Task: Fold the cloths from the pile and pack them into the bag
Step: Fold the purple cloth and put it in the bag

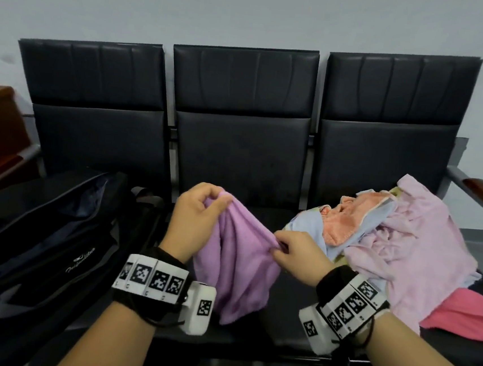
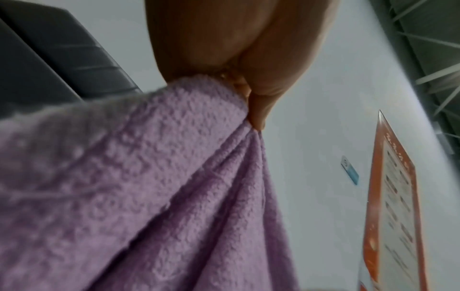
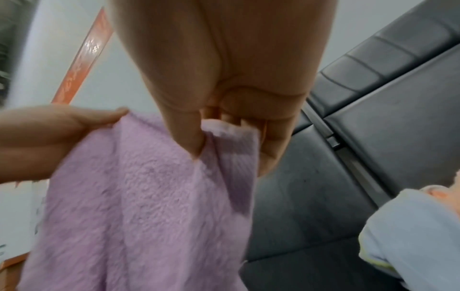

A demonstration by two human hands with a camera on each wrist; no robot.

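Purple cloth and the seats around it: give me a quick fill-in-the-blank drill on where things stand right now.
1. Both the left hand and the right hand pinch the ____ cloth.
2. The black bag lies on the ____ seat.
3. The cloth pile sits on the ____ seat.
4. The held cloth hangs over the ____ seat.

Missing words: purple; left; right; middle

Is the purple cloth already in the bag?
No, the purple cloth hangs between the left hand and right hand, beside the bag.
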